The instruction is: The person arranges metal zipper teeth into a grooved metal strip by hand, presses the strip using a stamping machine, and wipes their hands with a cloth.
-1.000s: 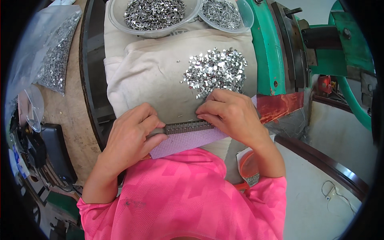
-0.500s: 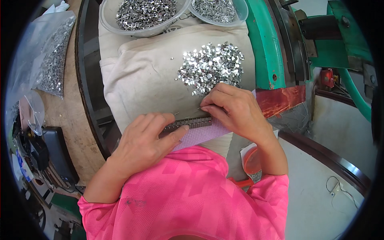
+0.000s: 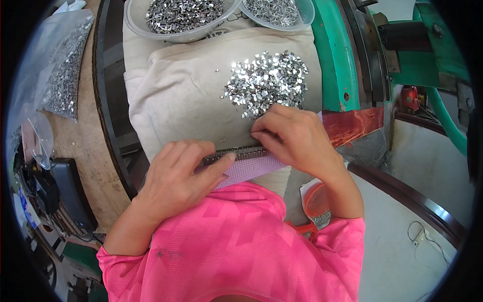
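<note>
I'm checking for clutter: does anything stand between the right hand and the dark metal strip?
Nothing visible does: the right hand is at the right end of the dark metal strip. The silver pile lies beyond, not between.

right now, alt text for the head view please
A person's left hand holds one end of a ridged metal strip; the right hand is at the other, near a pile of small shiny metal pieces on beige cloth.

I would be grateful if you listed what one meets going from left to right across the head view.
Plastic bag of metal pieces, left hand, metal strip, right hand, curved green bar.
</note>
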Demonstrator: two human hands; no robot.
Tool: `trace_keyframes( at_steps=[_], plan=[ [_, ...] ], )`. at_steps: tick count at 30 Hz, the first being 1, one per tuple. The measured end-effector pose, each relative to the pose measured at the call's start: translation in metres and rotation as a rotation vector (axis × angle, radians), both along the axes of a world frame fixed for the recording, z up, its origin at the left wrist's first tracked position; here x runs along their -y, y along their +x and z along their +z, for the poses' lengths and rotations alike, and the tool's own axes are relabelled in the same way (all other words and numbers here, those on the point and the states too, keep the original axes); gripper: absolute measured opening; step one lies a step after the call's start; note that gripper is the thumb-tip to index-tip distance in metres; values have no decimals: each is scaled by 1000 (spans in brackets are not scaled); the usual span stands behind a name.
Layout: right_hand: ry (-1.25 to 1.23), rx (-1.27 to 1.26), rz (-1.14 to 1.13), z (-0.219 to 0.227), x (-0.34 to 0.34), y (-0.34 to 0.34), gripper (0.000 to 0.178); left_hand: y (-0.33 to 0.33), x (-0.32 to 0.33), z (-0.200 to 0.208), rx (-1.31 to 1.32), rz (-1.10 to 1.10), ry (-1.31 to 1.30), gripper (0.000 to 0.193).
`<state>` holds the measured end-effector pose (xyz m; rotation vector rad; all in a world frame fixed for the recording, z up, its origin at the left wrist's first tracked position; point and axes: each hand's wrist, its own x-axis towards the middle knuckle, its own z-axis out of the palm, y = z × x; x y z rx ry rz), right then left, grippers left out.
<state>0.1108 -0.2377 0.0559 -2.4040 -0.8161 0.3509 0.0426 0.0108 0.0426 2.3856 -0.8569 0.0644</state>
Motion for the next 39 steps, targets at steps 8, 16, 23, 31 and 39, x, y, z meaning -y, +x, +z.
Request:
trace_keyframes(
  at_steps=[8, 16, 23, 31, 39],
  plan=[
    [221, -465, -391, 0, 19, -17, 10, 11, -10, 0, -53, 232, -149, 21],
    [216, -295, -230, -3, 13, -25, 9, 13, -17, -1, -253, 225, -104, 20],
    [163, -215, -215, -5, 8, -27, 9, 15, -19, 3, -369, 178, -54, 30],
    [167, -160, -179, 4, 3, -12, 11, 13, -19, 0, -331, 155, -46, 37],
    [68, -34, 138, 4, -34, 13, 13, 11, -19, -6, -293, 141, -86, 36]
  ],
)
